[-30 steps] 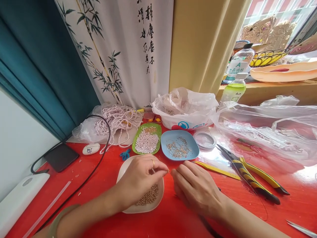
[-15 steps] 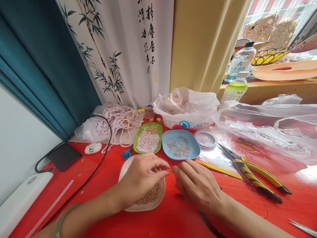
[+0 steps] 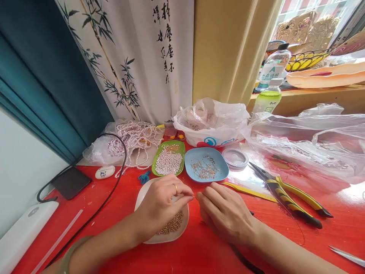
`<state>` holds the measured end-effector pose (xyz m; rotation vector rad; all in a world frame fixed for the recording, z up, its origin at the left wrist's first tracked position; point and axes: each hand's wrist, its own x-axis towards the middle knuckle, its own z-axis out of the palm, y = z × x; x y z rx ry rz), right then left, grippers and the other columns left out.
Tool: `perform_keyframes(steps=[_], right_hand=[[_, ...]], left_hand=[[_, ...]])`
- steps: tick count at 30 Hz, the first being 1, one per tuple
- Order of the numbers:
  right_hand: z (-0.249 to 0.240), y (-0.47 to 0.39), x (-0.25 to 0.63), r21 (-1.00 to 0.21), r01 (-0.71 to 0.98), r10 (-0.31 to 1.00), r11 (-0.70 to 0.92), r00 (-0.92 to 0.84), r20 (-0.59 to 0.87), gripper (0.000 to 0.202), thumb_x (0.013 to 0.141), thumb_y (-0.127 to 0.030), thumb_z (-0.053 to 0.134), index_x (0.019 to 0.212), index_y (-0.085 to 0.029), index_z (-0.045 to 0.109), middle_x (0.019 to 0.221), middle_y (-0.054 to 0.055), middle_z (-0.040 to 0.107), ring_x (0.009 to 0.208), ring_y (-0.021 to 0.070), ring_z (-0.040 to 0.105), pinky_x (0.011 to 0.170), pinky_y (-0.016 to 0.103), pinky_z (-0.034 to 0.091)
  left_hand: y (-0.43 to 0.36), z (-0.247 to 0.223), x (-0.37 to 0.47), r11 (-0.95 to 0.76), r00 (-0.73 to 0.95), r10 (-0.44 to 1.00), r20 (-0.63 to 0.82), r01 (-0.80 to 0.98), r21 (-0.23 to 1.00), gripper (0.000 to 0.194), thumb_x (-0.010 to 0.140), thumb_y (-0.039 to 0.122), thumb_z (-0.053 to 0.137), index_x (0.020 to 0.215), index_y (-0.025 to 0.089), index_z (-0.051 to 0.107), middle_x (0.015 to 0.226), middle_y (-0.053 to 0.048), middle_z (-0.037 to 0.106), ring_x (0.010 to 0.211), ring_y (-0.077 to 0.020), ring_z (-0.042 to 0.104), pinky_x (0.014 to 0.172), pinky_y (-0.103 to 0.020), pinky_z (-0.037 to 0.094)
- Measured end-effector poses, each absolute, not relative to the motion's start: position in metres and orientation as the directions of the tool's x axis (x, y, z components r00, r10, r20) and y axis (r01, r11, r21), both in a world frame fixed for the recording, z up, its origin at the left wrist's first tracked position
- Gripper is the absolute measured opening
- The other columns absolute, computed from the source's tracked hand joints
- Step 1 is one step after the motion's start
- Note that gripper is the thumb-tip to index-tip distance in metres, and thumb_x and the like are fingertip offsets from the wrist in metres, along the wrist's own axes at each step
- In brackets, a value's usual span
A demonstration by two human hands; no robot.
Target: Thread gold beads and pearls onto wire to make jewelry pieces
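Observation:
Over the white dish (image 3: 185, 224) of small gold beads (image 3: 172, 224), my left hand (image 3: 167, 201) is closed, thumb and forefinger pinched together. A tiny gold speck shows at their tips, too small to name. Just to its right, my right hand (image 3: 226, 211) is also closed, its fingertips almost meeting those of the left. What it pinches is hidden behind the fingers. A thin dark thread (image 3: 300, 228) curves on the table to the right of this hand. Beyond the hands stand a green tray (image 3: 154, 167) of pearly beads (image 3: 169, 163) and a blue dish (image 3: 189, 176) of metal pins (image 3: 205, 171).
Yellow tweezers (image 3: 251, 191) and yellow-black pliers (image 3: 293, 198) lie right, with scissor blades (image 3: 346, 255) nearer. Plastic bags (image 3: 308, 140) and a bag-lined basin (image 3: 211, 133) stand behind. Left are bead strands (image 3: 134, 137), a phone (image 3: 72, 182) and a black cable (image 3: 115, 186).
The view has shifted slightly, so everything sits a little further left. My left thumb and forefinger look more tightly pinched, and the gold speck shows more clearly. My right hand keeps its pose.

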<state>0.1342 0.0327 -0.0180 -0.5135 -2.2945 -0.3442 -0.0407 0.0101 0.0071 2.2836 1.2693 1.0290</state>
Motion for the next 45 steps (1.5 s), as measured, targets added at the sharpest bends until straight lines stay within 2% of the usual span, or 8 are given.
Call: perform_keyframes(steps=[6, 12, 19, 26, 34, 39, 45], right_hand=[[-0.02, 0.033, 0.134, 0.093, 0.456, 0.255, 0.885, -0.642, 0.723, 0.036, 0.084, -0.006, 0.034, 0.059, -0.013, 0.058, 0.051, 0.002, 0.044, 0.05, 0.0141, 0.031, 0.046, 0.028, 0.024], [-0.022, 0.034, 0.134, 0.068, 0.48, 0.294, 0.875, -0.636, 0.714, 0.036, 0.087, -0.008, 0.032, 0.064, -0.012, 0.06, 0.051, 0.003, 0.046, 0.051, 0.0144, 0.033, 0.046, 0.027, 0.025], [-0.024, 0.035, 0.135, 0.069, 0.487, 0.301, 0.871, -0.639, 0.708, 0.032, 0.085, -0.007, 0.035, 0.062, -0.013, 0.058, 0.052, 0.003, 0.047, 0.05, 0.0141, 0.034, 0.046, 0.027, 0.026], [-0.024, 0.035, 0.136, 0.026, 0.47, 0.31, 0.882, -0.621, 0.72, 0.017, 0.083, -0.01, 0.043, 0.091, -0.007, 0.057, 0.06, 0.005, 0.058, 0.053, 0.0146, 0.044, 0.047, 0.026, 0.035], [-0.023, 0.035, 0.135, 0.035, 0.464, 0.293, 0.885, -0.615, 0.732, 0.015, 0.083, -0.009, 0.045, 0.076, -0.013, 0.057, 0.052, 0.001, 0.054, 0.049, 0.0121, 0.041, 0.045, 0.024, 0.031], [-0.025, 0.034, 0.135, 0.053, 0.482, 0.292, 0.874, -0.611, 0.736, 0.015, 0.081, -0.008, 0.046, 0.072, -0.014, 0.057, 0.049, -0.001, 0.05, 0.049, 0.0123, 0.037, 0.045, 0.025, 0.028], [-0.026, 0.034, 0.134, 0.05, 0.489, 0.293, 0.871, -0.598, 0.746, 0.02, 0.079, -0.007, 0.043, 0.066, -0.016, 0.055, 0.047, -0.001, 0.048, 0.047, 0.0129, 0.036, 0.046, 0.025, 0.028]], left_hand=[[0.01, 0.006, -0.04, -0.653, 0.402, 0.75, 0.525, 0.575, 0.493, 0.009, 0.078, 0.013, 0.057, 0.079, 0.016, 0.065, 0.067, -0.003, 0.065, 0.065, -0.0143, 0.053, 0.06, -0.027, 0.045], [0.009, 0.006, -0.041, -0.591, 0.372, 0.799, 0.472, 0.627, 0.508, 0.005, 0.075, 0.013, 0.061, 0.079, 0.016, 0.063, 0.071, -0.002, 0.063, 0.069, -0.0142, 0.054, 0.064, -0.027, 0.045], [0.008, 0.007, -0.039, -0.646, 0.387, 0.742, 0.547, 0.633, 0.428, 0.013, 0.075, 0.007, 0.054, 0.075, 0.017, 0.062, 0.065, -0.001, 0.064, 0.065, -0.0142, 0.051, 0.06, -0.026, 0.043], [0.008, 0.003, -0.04, -0.659, 0.408, 0.72, 0.561, 0.655, 0.369, 0.012, 0.077, 0.009, 0.052, 0.074, 0.016, 0.061, 0.063, -0.002, 0.062, 0.064, -0.0145, 0.05, 0.058, -0.027, 0.042], [0.006, -0.002, -0.04, -0.642, 0.442, 0.72, 0.535, 0.716, 0.274, 0.013, 0.076, 0.009, 0.048, 0.076, 0.015, 0.059, 0.058, 0.0, 0.05, 0.055, -0.0114, 0.046, 0.051, -0.023, 0.037], [0.006, -0.004, -0.041, -0.661, 0.477, 0.704, 0.526, 0.712, 0.238, 0.013, 0.078, 0.009, 0.046, 0.077, 0.016, 0.057, 0.059, 0.001, 0.05, 0.056, -0.0113, 0.046, 0.052, -0.023, 0.036], [0.005, -0.002, -0.04, -0.685, 0.532, 0.704, 0.47, 0.684, 0.251, 0.014, 0.081, 0.01, 0.043, 0.077, 0.015, 0.056, 0.059, 0.001, 0.047, 0.057, -0.0119, 0.044, 0.051, -0.022, 0.036]])
